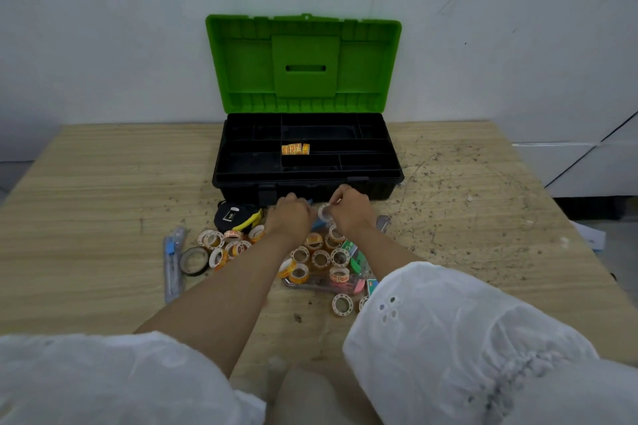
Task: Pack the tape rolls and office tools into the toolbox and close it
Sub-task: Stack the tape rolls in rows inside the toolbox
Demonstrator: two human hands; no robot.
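Toolbox (pixel 307 166) stands at the far edge of the wooden table (pixel 103 203), its green lid (pixel 303 62) upright and open against the white wall (pixel 103 28). Three small orange-printed rolls (pixel 296 148) lie side by side in a middle compartment of its black tray.

Both hands are just in front of the toolbox, above the loose pile. The right hand (pixel 350 214) pinches a pale tape roll (pixel 324 212) between thumb and fingertips, held clear of the table. The left hand (pixel 290 216) is close beside it, knuckles up and fingers curled downward; whether they grip anything cannot be told.

Most of the tape rolls are still on the table: a left cluster (pixel 221 245) beside the left forearm and a right cluster (pixel 321 259) between the forearms. A black tape roll (pixel 194 260) lies at the left cluster's edge, and a lone white roll (pixel 342 304) lies nearer the person. A black and yellow tape measure (pixel 234 216) sits just left of the left hand. A blue tool in clear packaging (pixel 172 259) lies furthest left. A clear case of coloured items (pixel 345 283) lies partly under the right cluster
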